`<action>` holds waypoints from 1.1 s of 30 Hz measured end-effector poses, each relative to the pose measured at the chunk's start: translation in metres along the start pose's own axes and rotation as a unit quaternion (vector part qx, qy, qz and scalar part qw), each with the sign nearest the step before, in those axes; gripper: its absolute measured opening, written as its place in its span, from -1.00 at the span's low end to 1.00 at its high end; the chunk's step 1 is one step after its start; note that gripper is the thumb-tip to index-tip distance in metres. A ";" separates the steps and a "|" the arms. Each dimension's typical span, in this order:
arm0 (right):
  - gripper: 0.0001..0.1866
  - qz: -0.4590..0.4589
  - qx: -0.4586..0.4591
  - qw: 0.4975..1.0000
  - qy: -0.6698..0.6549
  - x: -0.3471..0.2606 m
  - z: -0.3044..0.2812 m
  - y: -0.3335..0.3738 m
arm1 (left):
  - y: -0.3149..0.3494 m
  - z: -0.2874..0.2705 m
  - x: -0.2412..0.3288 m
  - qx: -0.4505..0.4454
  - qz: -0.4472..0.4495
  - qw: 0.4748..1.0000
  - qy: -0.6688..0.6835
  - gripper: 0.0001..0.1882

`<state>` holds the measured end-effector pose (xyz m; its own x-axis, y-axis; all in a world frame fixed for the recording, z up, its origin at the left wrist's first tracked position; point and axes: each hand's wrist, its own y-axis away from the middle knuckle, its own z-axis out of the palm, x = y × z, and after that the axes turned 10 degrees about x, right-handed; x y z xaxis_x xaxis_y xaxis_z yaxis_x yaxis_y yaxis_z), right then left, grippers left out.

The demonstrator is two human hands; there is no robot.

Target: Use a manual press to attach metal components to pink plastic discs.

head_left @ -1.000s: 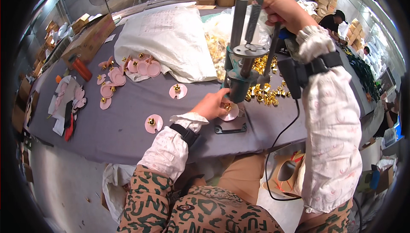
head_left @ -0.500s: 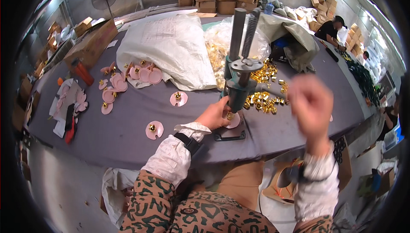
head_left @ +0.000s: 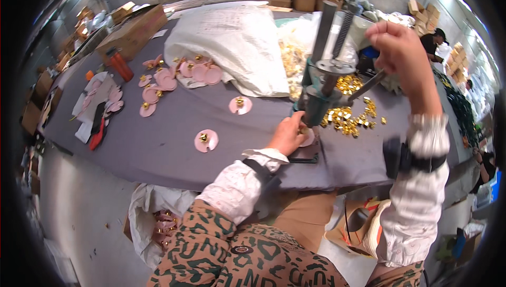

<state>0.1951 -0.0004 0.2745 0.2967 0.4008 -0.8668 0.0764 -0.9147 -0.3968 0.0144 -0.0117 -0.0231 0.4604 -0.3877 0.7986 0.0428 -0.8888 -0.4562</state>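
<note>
Right hand (head_left: 401, 45) has gone up beside the lever (head_left: 368, 87) of the hand press (head_left: 319, 105); I can't tell if its grip holds it. Left hand (head_left: 288, 136)'s grip is narrow, on the pink disc (head_left: 309, 138) under the press. Best keep it flat.

On the counter (head_left: 342, 155), the press (head_left: 318, 105) stands between fittings (head_left: 345, 122) on its right and 2 discs (head_left: 209, 140) on its left. Farther left, a disc heap (head_left: 166, 80) lies before a sack (head_left: 226, 39); left of the heap is a bottle (head_left: 120, 66), with a carton (head_left: 132, 31) behind it. The left hand (head_left: 287, 135) is at the press's foot, the right hand (head_left: 401, 50) right of it. Pieces (head_left: 166, 225) lie in a bag (head_left: 141, 205) below the counter.
</note>
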 end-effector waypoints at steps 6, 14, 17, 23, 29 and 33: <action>-0.88 0.035 -0.004 0.999 0.017 0.002 0.002 -0.031 | 0.013 -0.061 -0.034 0.020 -0.002 0.998 -0.067 -0.48; -0.87 -0.006 0.023 0.999 0.049 0.005 -0.003 -0.019 | -0.033 -0.158 -0.075 -0.006 0.049 0.977 -0.207 -0.58; -0.84 -0.010 -0.009 0.999 0.045 0.000 0.006 -0.026 | -0.053 -0.129 -0.109 0.028 -0.018 0.966 -0.255 -0.57; -0.86 0.020 -0.042 0.998 0.041 0.017 0.003 -0.063 | -0.031 -0.057 -0.033 -0.079 -0.021 0.997 0.011 -0.47; -0.85 0.062 -0.066 0.994 0.054 0.032 0.007 -0.096 | -0.036 -0.050 0.004 -0.126 -0.078 0.986 0.076 -0.28; -0.83 0.072 -0.117 0.989 0.053 0.041 0.010 -0.114 | -0.031 -0.038 0.001 -0.168 -0.086 0.978 0.087 -0.23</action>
<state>0.1892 0.1208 0.2810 0.4184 0.2684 -0.8677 0.2395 -0.9541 -0.1796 -0.0203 0.0062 0.0062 0.3122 -0.2349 0.9205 -0.2018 -0.9632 -0.1774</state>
